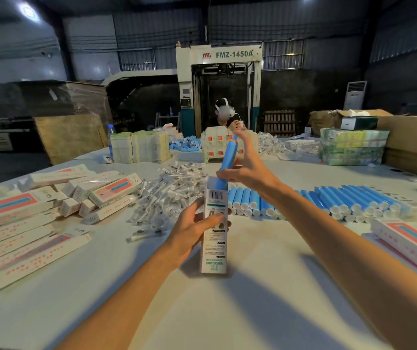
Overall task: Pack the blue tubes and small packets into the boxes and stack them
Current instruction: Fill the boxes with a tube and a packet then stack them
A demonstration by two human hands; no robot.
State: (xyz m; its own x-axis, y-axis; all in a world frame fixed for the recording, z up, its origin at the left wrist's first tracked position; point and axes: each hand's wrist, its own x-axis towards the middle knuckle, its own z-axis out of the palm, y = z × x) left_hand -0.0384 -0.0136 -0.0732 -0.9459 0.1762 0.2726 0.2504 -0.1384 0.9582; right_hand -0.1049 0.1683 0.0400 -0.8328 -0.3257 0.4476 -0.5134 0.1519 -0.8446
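Near the middle of the white table, I have the left hand holding an upright carton. Its fingers are curled across the printed face and the thumb sits behind the left edge. The open mouth of the carton faces up and away from me.

The right hand pinches a blue tube low on its body between the thumb and curled fingers, while the other fingers fan loosely upward beside it. The tube's bottom end is just inside the carton mouth. The rest of it stands above the hand, leaning slightly right and far.

To do this well, I judge the tube should be brought in line with the carton's long axis before it goes down, so its end does not catch on the rim or a flap. The left hand should hold firmly without squeezing the thin card walls inward. The right fingers sit close to the rim, so they will need to walk up the tube or let it slide as it sinks.

A heap of small clear packets lies just left of the carton and rows of loose blue tubes to the right. Filled boxes are piled at the far left
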